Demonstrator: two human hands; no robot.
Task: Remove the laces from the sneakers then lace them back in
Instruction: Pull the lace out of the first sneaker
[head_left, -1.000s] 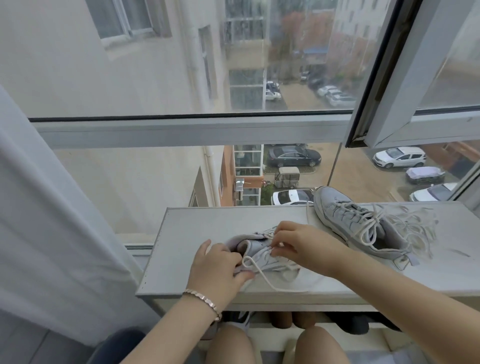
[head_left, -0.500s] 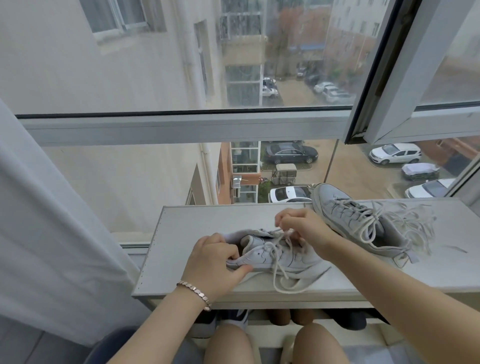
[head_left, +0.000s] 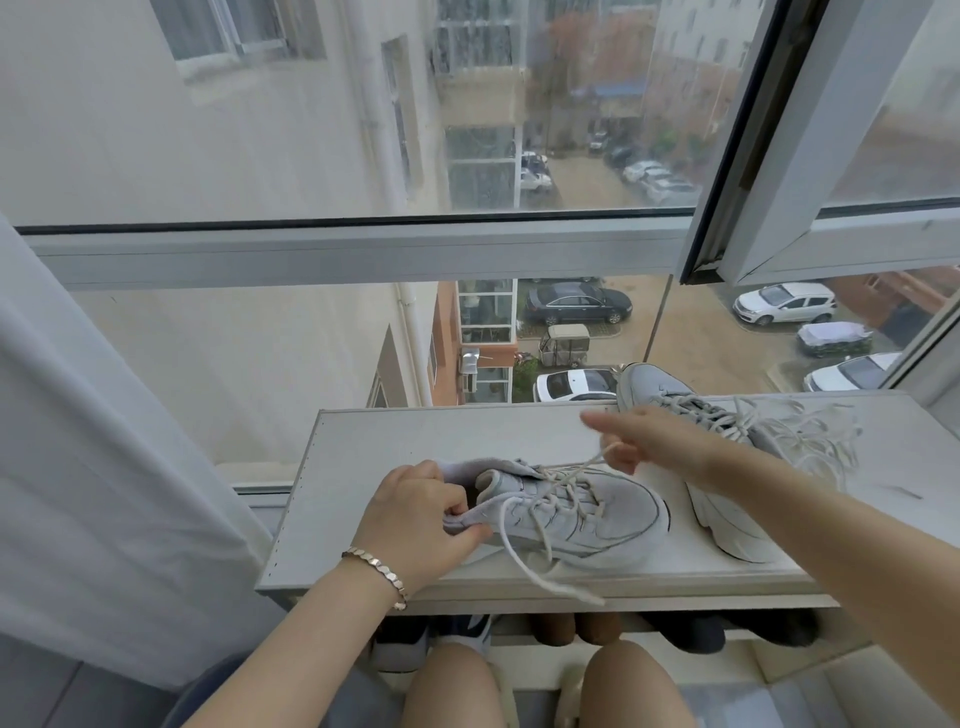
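A light grey sneaker (head_left: 597, 514) lies on the white shelf top (head_left: 415, 436), toe to the right. My left hand (head_left: 421, 512) grips its heel collar. My right hand (head_left: 649, 441) is raised above the sneaker's tongue and pinches one end of its white lace (head_left: 587, 467), which runs taut up from the eyelets. The other lace end (head_left: 540, 571) trails loose over the shelf's front edge. A second grey sneaker (head_left: 727, 499) sits behind and to the right, partly hidden by my right forearm, its laces (head_left: 810, 436) loose and tangled.
A large window (head_left: 467, 249) stands directly behind the shelf, with an open sash (head_left: 779, 156) at upper right. A white curtain (head_left: 104, 441) hangs at the left. Other shoes (head_left: 467, 634) sit under the shelf, just above my knees.
My right hand has lifted up and to the right, drawing the lace end out taut. The near sneaker now lies flatter with its toe to the right; my left hand stays on the heel.
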